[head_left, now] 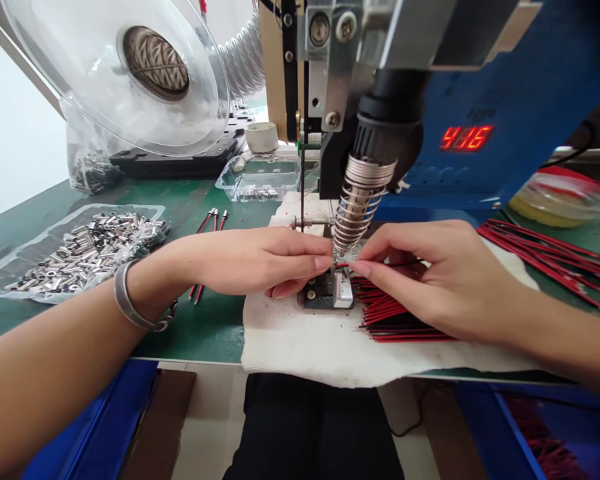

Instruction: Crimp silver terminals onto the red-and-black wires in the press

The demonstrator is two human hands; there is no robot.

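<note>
My right hand (425,273) pinches a red and black wire (342,265) at the small metal jig (343,290) under the soldering iron (363,200). The spring-wrapped tip of the iron points down at the wire's end. From the other side my left hand (280,261) reaches to the same spot, thumb and fingers closed together; what they hold is hidden behind the fingertips. A bundle of red and black wires (395,327) lies on the white cloth beneath my right hand.
A clear tray (85,250) of small metal cylinders stands at left, with a few finished-looking wires (215,220) beside it. Behind are another plastic tray (257,180), a clear reel (105,73) and the blue machine (470,167) reading 416. More wires (555,260) lie at right.
</note>
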